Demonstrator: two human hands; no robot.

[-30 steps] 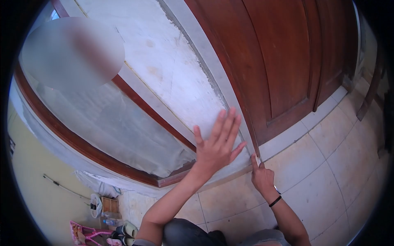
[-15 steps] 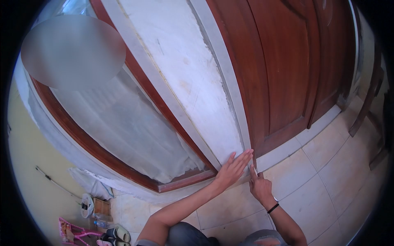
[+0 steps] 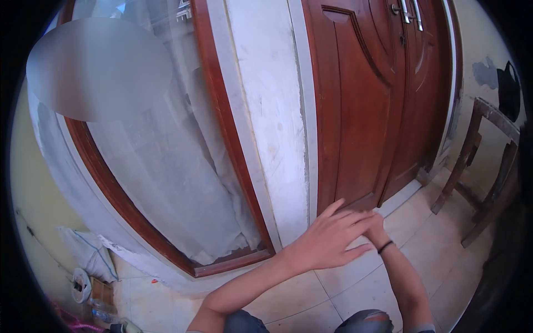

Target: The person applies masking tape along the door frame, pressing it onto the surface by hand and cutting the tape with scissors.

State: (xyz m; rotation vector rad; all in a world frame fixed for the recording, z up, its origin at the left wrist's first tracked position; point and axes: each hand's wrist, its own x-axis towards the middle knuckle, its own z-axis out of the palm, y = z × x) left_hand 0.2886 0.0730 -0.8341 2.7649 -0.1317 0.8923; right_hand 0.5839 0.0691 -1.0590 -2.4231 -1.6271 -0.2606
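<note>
My left hand [image 3: 333, 236] is raised in front of the lower wall and door, its fingers stretched out and thumb apart, with nothing visible in it. Behind its fingertips is my right hand [image 3: 378, 226], a dark band on the wrist. The fingers of that hand are mostly hidden, so whether it holds anything does not show. The two hands overlap in view; whether they touch is unclear. Nearest to them are the white wall strip [image 3: 273, 119] with its grey border and the brown wooden door [image 3: 361, 122].
A curtained window in a brown frame [image 3: 230, 139] stands left. At right is a wooden chair [image 3: 472, 161] on the tiled floor [image 3: 355, 294]. A white sack [image 3: 91, 252], a small wooden crate [image 3: 101, 291] and a plastic bottle [image 3: 102, 315] lie at lower left.
My left hand has come off the base of the wall strip. My right hand has left the lower door edge and moved behind the left. The view has tilted up, showing the door handles.
</note>
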